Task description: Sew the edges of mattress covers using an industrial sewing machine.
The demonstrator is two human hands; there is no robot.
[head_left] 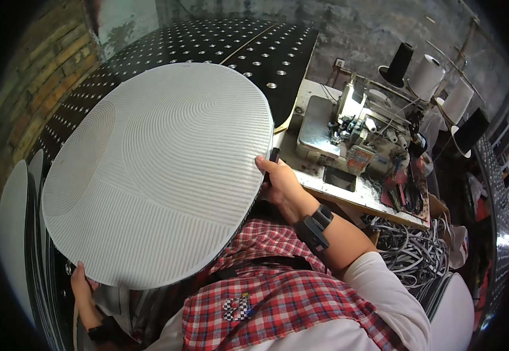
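A large oval mat (166, 175), pale grey with curved ribbed lines, spans the middle of the view, tilted between my hands. My right hand (283, 184) grips its right edge, thumb on top and the other fingers beneath, out of sight. A small black object (275, 155) sticks up beside that thumb; its kind cannot be made out. At the lower left rim, my left hand (82, 284) holds the mat, its fingers partly hidden below. The mat's far part overlaps a black table (254, 50) with rows of shiny metal studs.
To the right stands an overlock sewing machine (354, 126) on a worn table (310, 175), with black and white thread cones (427, 73) behind. Grey binding strips (412, 245) are heaped below. More oval mats (14, 228) stand on edge at left, near a brick wall (44, 70).
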